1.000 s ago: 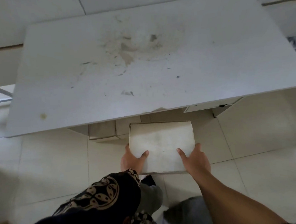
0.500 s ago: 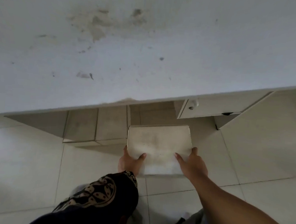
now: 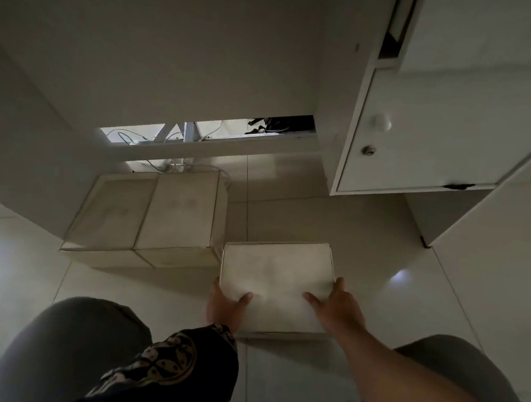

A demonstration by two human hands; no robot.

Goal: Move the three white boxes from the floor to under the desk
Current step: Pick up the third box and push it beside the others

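I hold a white box low over the tiled floor, at the front of the space under the desk. My left hand grips its near left edge, thumb on the lid. My right hand grips its near right edge the same way. Two more white boxes stand side by side on the floor under the desk, just left of the held one: the left box and the right box. The held box sits close beside the right one; whether they touch I cannot tell.
A desk cabinet with a round knob and a lock hangs at the right. A gap in the back panel shows cables and a stand behind. My knees frame the bottom. Bare tiles lie behind the held box.
My head has dropped from above the desktop to below it, so the underside now fills the view. The held box has come lower and nearer the two boxes under the desk.
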